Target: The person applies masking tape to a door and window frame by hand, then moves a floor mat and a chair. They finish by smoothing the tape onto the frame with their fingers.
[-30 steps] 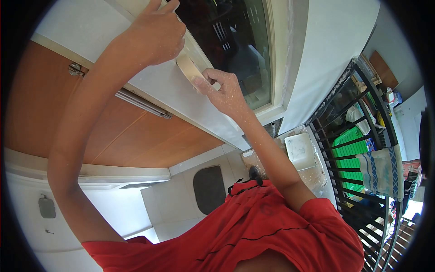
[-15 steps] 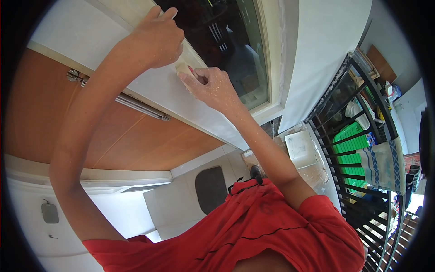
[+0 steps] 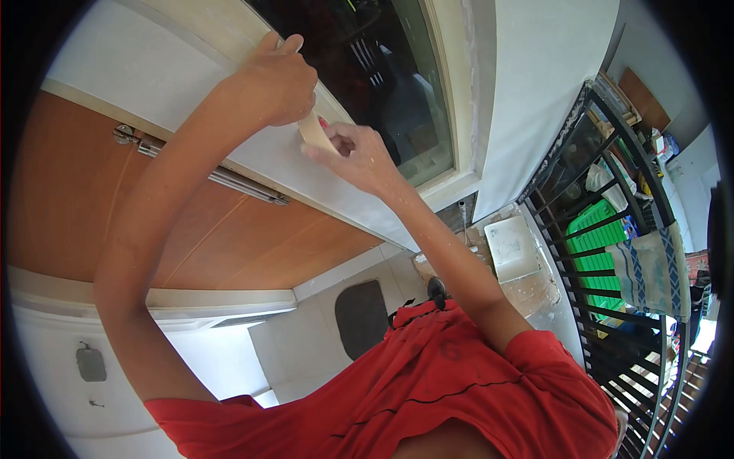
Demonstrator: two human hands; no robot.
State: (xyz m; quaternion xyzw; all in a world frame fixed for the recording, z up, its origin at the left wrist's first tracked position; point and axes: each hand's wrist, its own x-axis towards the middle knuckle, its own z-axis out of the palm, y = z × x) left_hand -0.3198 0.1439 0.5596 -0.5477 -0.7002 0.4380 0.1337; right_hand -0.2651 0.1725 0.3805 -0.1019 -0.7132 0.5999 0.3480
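My right hand (image 3: pixel 355 158) grips a cream roll of masking tape (image 3: pixel 315 133), with red showing at its core. It is close to the pale window frame (image 3: pixel 330 105), beside the dark glass. Up and to the left, my left hand (image 3: pixel 279 83) is bent over the same frame, its fingers curled and two fingertips pointing up toward the glass edge. Whatever lies under those fingers is hidden by the hand. The roll sits just below my left hand, between the two hands. Pale specks dot my right hand and forearm.
Below the white wall strip is a brown wooden door (image 3: pixel 222 229) with a metal closer arm (image 3: pixel 248 186). A white tray (image 3: pixel 512 249) rests on a spattered surface at right. Beyond it stands a black railing (image 3: pixel 604 287) with a cloth (image 3: pixel 650 274) and green basket (image 3: pixel 595 256). A dark mat (image 3: pixel 361 317) lies below.
Both hands have shifted slightly down along the window frame, and my right hand has turned a little, so more of the tape roll shows. The camera view has moved slightly.
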